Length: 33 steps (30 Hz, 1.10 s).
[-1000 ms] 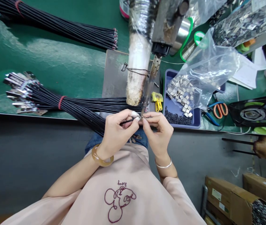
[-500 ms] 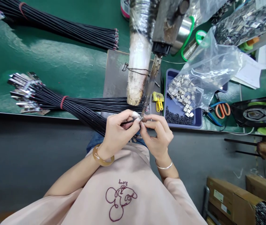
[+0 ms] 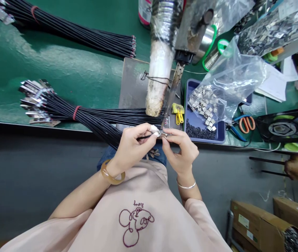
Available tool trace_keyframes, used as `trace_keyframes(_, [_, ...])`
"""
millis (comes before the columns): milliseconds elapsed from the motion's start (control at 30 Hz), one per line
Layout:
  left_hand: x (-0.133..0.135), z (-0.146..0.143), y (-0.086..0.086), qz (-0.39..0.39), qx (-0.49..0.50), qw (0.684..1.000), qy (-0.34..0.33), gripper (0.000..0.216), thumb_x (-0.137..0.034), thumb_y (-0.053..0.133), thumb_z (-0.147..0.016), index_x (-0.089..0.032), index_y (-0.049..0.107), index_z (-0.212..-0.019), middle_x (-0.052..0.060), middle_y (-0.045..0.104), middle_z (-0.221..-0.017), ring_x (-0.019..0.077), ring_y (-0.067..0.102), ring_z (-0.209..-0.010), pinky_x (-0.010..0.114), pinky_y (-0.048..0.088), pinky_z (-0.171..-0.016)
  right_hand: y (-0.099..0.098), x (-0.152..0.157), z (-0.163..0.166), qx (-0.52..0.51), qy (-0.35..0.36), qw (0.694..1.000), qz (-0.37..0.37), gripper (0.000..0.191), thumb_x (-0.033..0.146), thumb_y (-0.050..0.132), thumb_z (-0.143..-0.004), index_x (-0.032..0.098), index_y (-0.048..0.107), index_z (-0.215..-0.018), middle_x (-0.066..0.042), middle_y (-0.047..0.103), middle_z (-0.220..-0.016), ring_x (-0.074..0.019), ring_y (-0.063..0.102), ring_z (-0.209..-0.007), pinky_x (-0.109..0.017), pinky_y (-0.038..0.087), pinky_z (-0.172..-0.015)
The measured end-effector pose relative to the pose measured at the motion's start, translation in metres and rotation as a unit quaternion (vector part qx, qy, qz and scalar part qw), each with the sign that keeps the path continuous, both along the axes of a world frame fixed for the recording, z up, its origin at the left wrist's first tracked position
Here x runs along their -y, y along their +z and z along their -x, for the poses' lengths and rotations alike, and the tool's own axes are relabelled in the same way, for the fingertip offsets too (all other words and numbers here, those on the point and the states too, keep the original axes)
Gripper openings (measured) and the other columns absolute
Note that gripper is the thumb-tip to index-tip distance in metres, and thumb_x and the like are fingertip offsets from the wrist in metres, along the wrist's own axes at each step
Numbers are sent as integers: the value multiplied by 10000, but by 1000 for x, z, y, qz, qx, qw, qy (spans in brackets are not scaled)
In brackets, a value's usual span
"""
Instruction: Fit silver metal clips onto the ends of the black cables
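Showing more plainly than before, a metal connector [image 3: 163, 134] at the near edge of the table [image 3: 91, 70] lines up with the black cable [image 3: 144, 137] pinched by the left hand [image 3: 135, 144], suggesting they are joined, while the right hand [image 3: 182, 149] curls around it, its grip unclear.

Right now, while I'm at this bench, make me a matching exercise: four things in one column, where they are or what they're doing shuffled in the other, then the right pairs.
1. Left hand
2. Small black pieces
3. Nearer red band
4. Fan

A. In the blue tray
B. Right of the orange-handled tool
C. Around a black cable bundle
D. Pinching a black cable

Pairs: 1-D, 2-A, 3-C, 4-B.
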<state>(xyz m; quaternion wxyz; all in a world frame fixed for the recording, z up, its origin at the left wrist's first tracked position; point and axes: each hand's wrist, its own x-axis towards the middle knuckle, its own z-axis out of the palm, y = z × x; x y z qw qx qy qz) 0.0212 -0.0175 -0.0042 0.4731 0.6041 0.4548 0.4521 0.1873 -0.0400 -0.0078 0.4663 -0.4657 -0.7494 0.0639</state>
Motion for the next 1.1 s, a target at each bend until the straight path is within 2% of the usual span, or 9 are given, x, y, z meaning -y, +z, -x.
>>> trace_keyframes(133, [-6,8,4,25,-2,998,-66,144,-197,601,-906,-139,671,-795,-22,554,-605,80,454,-531,196,370,-496,-8,5,-4,59,21,997,-34,190,84,704,-885,231,609,-961,-90,803,-1101,-168,789,-909,-262,631,-701])
trace_keyframes(233, [-8,12,5,-29,-38,995,-87,47,-169,648,-895,-142,683,-881,-21,592,-653,86,475,-548,204,405,-525,-11,7,-3,-16,3,1000,2,169,113,673,-920,239,602,-1006,-52,801,-1024,-171,788,-911,-281,639,-722])
trace_keyframes(400, [-6,13,-3,-252,-111,959,-65,90,-102,644,-925,-138,711,-878,29,722,-747,131,602,-676,264,488,-712,-6,-1,-2,-203,-8,954,220,104,276,628,-976,243,547,-920,66,639,-738,-82,664,-551,-199,547,-512])
trace_keyframes(467, [-6,15,-6,-251,-99,959,-92,88,-102,649,-929,-142,720,-897,29,754,-767,123,618,-654,245,488,-680,-4,-6,-4,-224,30,925,306,170,336,624,-977,242,519,-881,89,574,-673,-62,588,-479,-179,495,-457])
trace_keyframes(533, [-7,19,-6,-199,-85,969,-119,107,-106,646,-931,-144,714,-858,2,731,-705,100,599,-585,211,458,-593,-3,-8,-5,-205,53,920,331,178,348,620,-977,242,519,-877,91,562,-658,-64,591,-497,-176,493,-469])
trace_keyframes(700, [-10,26,2,-66,-64,984,-155,272,-144,607,-948,-135,644,-678,-29,616,-571,66,504,-495,186,385,-500,-5,2,-5,-112,-57,977,170,58,281,604,-988,248,560,-971,54,655,-765,-86,678,-594,-218,549,-573])
trace_keyframes(867, [-9,21,-1,-65,-67,988,-126,103,-115,634,-882,-109,735,-868,-34,604,-603,57,436,-492,184,350,-475,1,23,-10,-133,-104,985,-35,63,338,581,-997,280,559,-992,79,530,-617,-93,475,-401,-259,403,-405])
trace_keyframes(1000, [-5,15,-8,-138,-100,982,-77,130,-61,643,-831,-107,755,-878,-45,579,-573,55,387,-482,190,321,-465,11,31,-9,-57,-101,993,2,130,336,579,-996,260,646,-915,45,621,-646,-92,502,-439,-265,410,-442])
trace_keyframes(1100, [-4,13,-10,-166,-98,978,-77,76,-127,698,-876,-125,753,-825,-4,699,-656,70,515,-520,194,401,-520,12,28,-4,-11,-92,992,83,153,282,625,-973,232,685,-841,48,643,-639,-71,513,-479,-234,406,-484])
